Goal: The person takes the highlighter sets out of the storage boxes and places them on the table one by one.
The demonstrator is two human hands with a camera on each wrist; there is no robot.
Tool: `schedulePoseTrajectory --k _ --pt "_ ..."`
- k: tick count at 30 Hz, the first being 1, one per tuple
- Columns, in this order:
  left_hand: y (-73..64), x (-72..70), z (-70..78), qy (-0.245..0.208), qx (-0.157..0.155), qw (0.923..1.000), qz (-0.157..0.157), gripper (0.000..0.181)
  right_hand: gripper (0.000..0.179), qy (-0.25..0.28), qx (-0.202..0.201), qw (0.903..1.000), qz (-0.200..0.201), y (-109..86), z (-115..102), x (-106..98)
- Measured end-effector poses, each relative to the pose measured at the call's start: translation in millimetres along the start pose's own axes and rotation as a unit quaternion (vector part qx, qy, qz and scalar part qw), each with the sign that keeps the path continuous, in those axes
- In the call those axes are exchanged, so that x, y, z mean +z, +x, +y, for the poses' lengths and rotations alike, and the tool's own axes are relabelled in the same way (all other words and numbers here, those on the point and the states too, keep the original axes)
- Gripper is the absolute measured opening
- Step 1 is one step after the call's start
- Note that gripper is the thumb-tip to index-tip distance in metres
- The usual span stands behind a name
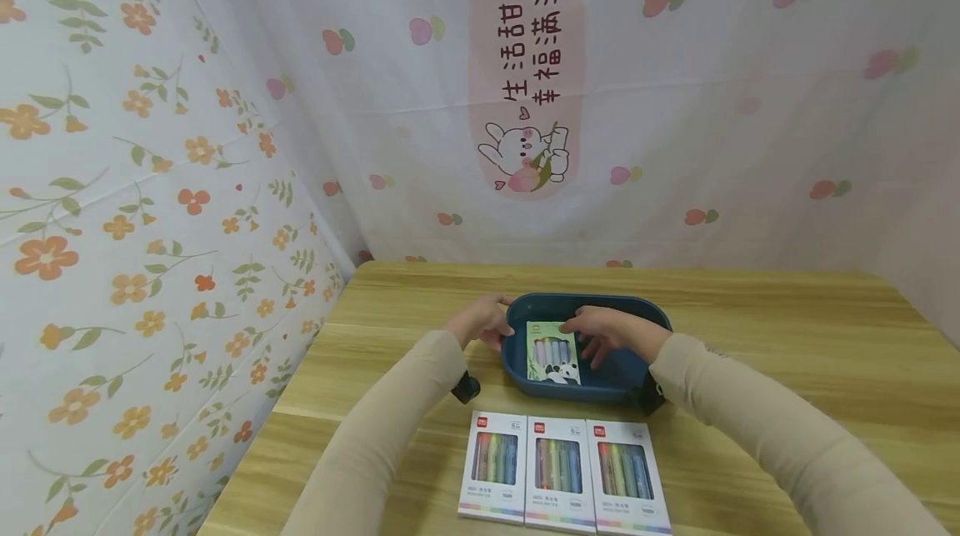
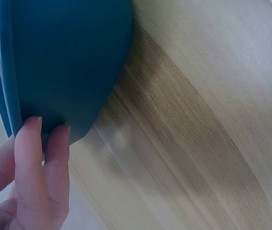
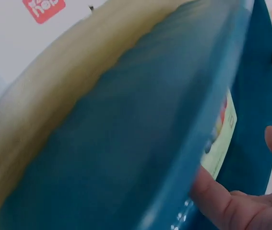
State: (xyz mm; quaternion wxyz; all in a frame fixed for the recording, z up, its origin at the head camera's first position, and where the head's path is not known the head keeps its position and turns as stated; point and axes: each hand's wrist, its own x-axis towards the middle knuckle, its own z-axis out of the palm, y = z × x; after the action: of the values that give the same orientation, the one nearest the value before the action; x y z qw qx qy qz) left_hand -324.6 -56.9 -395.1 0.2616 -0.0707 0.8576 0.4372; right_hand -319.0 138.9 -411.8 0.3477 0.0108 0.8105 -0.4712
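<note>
A dark blue oval basin [image 1: 622, 371] sits on the table, also close up in the left wrist view [image 2: 68, 57]. Inside it, toward the left end, lies a pale green box of coloured pens [image 1: 553, 353] with a panda printed on its front. My left hand [image 1: 483, 321] holds the basin's left end, fingertips against the outer wall below the rim. Over the basin reaches my right hand [image 1: 609, 330], its index fingertip at the green box's upper right corner and its other fingers spread downward. In the right wrist view the basin wall hides part of that box [image 3: 217, 155].
Three white boxes of coloured pens, left [image 1: 492, 469], middle [image 1: 558, 473] and right [image 1: 628, 473], lie side by side in front of the basin. The wooden table [image 1: 787, 336] meets a printed curtain [image 1: 675, 102] behind and a flowered one [image 1: 135, 227] at left.
</note>
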Motion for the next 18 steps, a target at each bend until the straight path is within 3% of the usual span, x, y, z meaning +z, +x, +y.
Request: schedulePoseTrajectory --k 12,18 --pt "14.2 2.2 -2.2 -0.002 -0.021 0.9998 -0.003 0.051 0.07 0.051 0.007 0.9987 -0.005 1.8 -3.8 13.4" --pt "14.4 2.3 -1.2 0.009 -0.021 0.9997 0.005 0.053 0.071 0.07 0.011 0.9975 -0.001 2.1 -7.6 15.6"
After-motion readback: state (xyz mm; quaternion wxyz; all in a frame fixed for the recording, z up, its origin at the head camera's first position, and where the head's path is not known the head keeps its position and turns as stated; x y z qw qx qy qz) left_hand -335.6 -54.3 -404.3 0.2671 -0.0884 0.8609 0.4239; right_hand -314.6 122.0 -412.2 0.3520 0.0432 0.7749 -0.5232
